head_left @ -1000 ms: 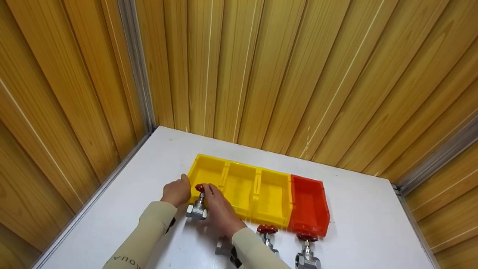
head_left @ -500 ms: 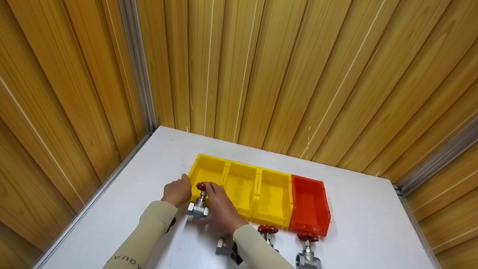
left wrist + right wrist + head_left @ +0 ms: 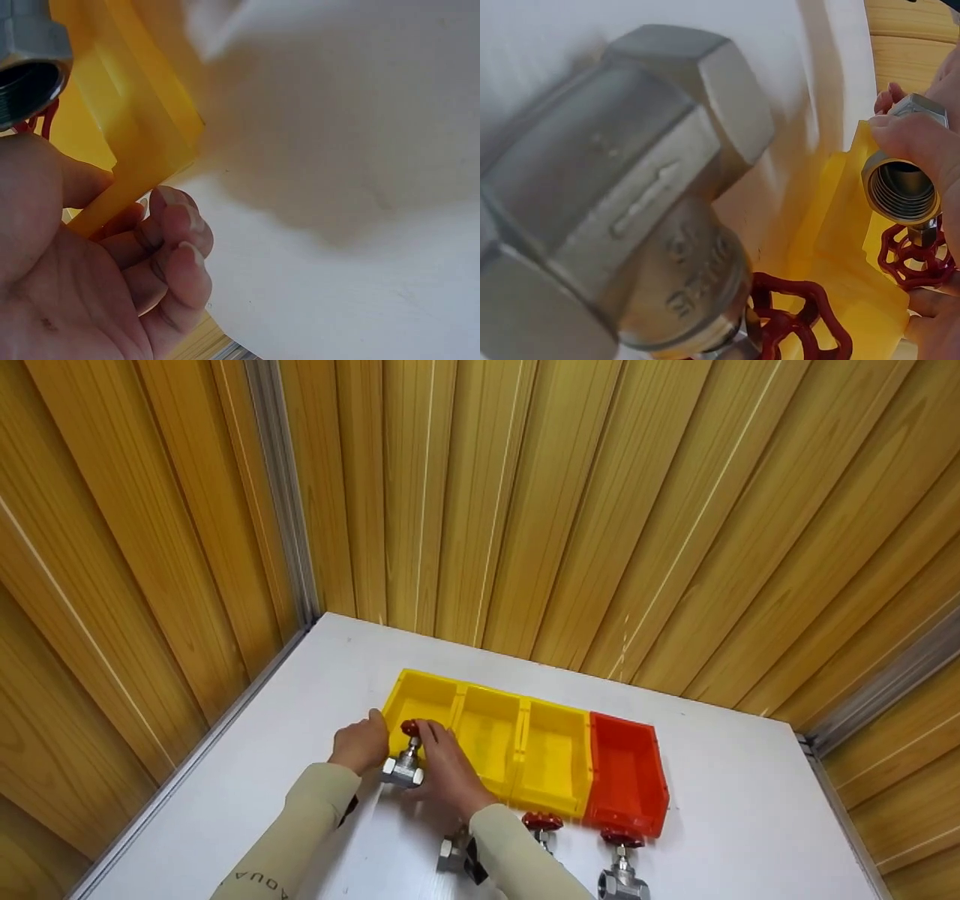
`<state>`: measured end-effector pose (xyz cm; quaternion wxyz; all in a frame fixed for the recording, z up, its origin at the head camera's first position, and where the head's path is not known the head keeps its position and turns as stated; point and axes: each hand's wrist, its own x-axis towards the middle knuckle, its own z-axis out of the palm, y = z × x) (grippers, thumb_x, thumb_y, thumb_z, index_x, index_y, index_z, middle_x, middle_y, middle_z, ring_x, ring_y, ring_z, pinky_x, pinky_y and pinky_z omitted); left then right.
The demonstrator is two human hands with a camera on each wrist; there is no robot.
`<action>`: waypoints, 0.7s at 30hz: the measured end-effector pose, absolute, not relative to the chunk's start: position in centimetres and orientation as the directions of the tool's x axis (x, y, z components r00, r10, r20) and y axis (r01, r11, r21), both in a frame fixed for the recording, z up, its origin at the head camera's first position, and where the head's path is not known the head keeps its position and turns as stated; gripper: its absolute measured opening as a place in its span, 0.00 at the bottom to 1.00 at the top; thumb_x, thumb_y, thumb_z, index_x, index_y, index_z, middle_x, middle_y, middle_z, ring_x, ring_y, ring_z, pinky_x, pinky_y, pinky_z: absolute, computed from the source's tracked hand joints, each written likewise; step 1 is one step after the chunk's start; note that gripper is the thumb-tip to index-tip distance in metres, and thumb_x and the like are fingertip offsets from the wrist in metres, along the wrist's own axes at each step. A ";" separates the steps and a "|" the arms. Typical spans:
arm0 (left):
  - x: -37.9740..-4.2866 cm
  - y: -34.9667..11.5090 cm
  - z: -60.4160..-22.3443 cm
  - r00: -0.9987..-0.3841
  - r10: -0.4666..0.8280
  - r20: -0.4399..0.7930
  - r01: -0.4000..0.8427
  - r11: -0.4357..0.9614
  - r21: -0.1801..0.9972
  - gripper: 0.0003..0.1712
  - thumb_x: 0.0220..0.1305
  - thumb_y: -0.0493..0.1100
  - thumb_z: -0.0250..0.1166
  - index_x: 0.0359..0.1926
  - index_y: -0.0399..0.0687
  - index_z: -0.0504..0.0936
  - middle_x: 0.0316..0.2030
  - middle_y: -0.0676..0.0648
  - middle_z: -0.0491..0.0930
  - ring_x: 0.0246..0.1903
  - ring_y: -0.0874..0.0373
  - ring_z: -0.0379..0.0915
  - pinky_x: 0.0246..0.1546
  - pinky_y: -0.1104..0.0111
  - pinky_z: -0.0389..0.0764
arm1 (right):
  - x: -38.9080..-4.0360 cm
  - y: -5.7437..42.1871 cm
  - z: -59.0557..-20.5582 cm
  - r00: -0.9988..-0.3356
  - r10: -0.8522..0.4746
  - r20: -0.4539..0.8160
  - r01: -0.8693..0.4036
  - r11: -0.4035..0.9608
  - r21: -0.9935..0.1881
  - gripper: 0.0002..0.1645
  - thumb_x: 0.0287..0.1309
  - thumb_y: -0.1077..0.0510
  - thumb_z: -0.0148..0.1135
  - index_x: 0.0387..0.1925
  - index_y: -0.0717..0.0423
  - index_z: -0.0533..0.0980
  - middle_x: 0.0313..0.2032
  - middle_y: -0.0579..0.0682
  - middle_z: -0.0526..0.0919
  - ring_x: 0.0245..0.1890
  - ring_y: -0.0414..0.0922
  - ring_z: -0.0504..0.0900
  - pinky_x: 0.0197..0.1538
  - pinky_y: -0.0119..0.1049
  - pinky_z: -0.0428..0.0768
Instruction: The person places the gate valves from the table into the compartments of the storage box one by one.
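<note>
My left hand (image 3: 361,742) grips the left wall of the leftmost yellow bin (image 3: 396,690); in the left wrist view its thumb lies inside the wall (image 3: 139,169) and its fingers curl outside. My right hand (image 3: 454,772) holds a steel valve (image 3: 403,771) with a red handwheel (image 3: 410,727) at the front of that bin. The fingers are by the handwheel, and the thumb (image 3: 915,139) lies across the body in the right wrist view. A threaded opening (image 3: 904,191) shows below that thumb. Another valve (image 3: 615,165) looms large close to the right wrist camera.
Two more yellow bins (image 3: 523,712) and a red bin (image 3: 628,769) adjoin in a row on the white table (image 3: 750,810). Under my right wrist a valve (image 3: 450,855) is partly hidden. Further valves (image 3: 622,877) stand before the bins. Wood-patterned walls (image 3: 562,510) enclose the table.
My right hand has raised the valve slightly up and right in the head view, toward the bin. The left hand keeps its hold on the bin wall.
</note>
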<state>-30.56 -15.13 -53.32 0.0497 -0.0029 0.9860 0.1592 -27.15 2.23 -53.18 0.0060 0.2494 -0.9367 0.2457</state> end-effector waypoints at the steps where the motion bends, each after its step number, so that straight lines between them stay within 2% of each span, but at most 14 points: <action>1: -30.5 -15.1 -53.3 -0.995 0.008 -0.099 -0.024 0.948 0.318 0.17 0.65 0.38 0.57 0.50 0.30 0.68 0.27 0.38 0.79 0.26 0.46 0.77 0.34 0.52 0.80 | -27.3 2.2 -53.2 -0.876 -0.464 0.136 -0.470 0.754 -0.458 0.65 0.36 0.48 0.81 0.73 0.50 0.53 0.68 0.50 0.62 0.65 0.45 0.66 0.67 0.38 0.68; 21: -30.2 -14.9 -53.2 -0.998 0.021 -0.052 0.006 0.962 0.272 0.15 0.61 0.35 0.61 0.44 0.32 0.67 0.27 0.35 0.79 0.26 0.42 0.79 0.32 0.51 0.81 | -28.6 2.1 -53.2 -0.871 -0.464 0.162 -0.482 0.740 -0.469 0.63 0.37 0.52 0.81 0.72 0.54 0.53 0.67 0.55 0.62 0.66 0.49 0.66 0.68 0.42 0.67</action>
